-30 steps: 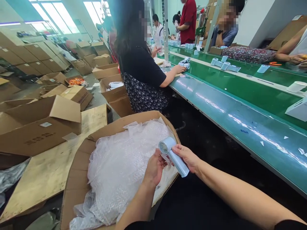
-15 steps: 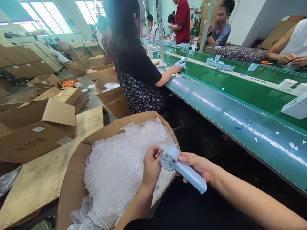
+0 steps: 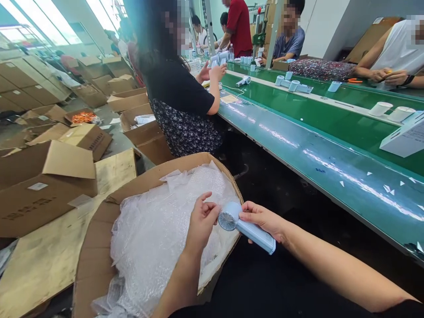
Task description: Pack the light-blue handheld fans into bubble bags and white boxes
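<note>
My right hand point(image 3: 263, 220) grips a light-blue handheld device point(image 3: 256, 235) with a short round head and a long straight handle. The device's grille face point(image 3: 227, 221) is round, shiny and spoked, and points toward me and to the left. Its handle slants down to the right. Beside the head, my left hand point(image 3: 201, 221) has its thumb and a finger pinched together at the edge, with the index finger raised. Whatever the pinch holds is too small to make out. Below both hands lies a heap of clear bubble-wrap bags point(image 3: 159, 229) in a large cardboard box point(image 3: 96, 247).
A green conveyor point(image 3: 331, 119) with a metal edge ledge point(image 3: 298, 145) runs along the right, carrying light-blue parts point(image 3: 294, 85), white cups point(image 3: 380, 108) and a white box point(image 3: 402, 137). A co-worker point(image 3: 179, 88) stands ahead. Open cartons point(image 3: 46, 185) crowd the left.
My left index finger has lifted away from the device's head. The device shifted slightly left in view. The co-worker ahead has raised light-blue items off the table with both hands.
</note>
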`<action>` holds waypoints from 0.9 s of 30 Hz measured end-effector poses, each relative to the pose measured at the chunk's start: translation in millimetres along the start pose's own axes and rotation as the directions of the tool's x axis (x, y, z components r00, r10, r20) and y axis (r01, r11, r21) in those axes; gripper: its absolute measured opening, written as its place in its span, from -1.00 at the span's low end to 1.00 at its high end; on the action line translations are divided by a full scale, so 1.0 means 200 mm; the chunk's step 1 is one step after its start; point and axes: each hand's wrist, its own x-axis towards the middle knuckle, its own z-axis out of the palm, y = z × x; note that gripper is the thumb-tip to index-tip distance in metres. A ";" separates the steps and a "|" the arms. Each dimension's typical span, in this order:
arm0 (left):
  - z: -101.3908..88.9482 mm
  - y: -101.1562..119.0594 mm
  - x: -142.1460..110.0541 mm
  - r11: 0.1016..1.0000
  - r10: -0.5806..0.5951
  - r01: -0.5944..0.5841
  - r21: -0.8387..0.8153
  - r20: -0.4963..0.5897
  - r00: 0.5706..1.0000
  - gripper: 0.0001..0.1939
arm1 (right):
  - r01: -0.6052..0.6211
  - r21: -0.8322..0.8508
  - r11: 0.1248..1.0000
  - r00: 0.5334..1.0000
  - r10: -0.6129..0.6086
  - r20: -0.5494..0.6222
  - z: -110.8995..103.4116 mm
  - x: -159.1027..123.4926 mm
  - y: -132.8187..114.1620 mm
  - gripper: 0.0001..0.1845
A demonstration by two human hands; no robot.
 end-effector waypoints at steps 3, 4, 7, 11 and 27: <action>-0.03 0.03 0.05 0.949 -0.284 0.311 -0.046 0.304 0.910 -0.42 | 0.043 -0.033 0.999 0.999 -0.043 -0.003 -0.01 0.00 0.01 -0.49; -0.03 0.03 0.07 0.930 -0.332 0.365 -0.038 0.336 0.881 -0.46 | 0.051 -0.047 0.998 0.999 -0.051 -0.001 -0.01 -0.01 0.01 -0.49; -0.02 0.01 0.10 0.940 -0.338 0.339 0.050 0.288 0.896 -0.66 | 0.043 -0.076 0.996 0.999 -0.043 -0.004 -0.02 -0.01 0.01 -0.45; 0.00 -0.05 0.04 0.888 0.153 -0.197 0.415 0.138 0.979 -0.82 | 0.029 -0.102 0.994 0.995 -0.038 -0.092 -0.02 -0.02 0.01 -0.45; 0.03 -0.19 -0.19 0.195 0.697 -0.607 0.770 0.327 0.638 -0.88 | 0.155 -0.121 0.980 0.930 -0.187 -0.318 0.01 -0.03 0.12 -0.56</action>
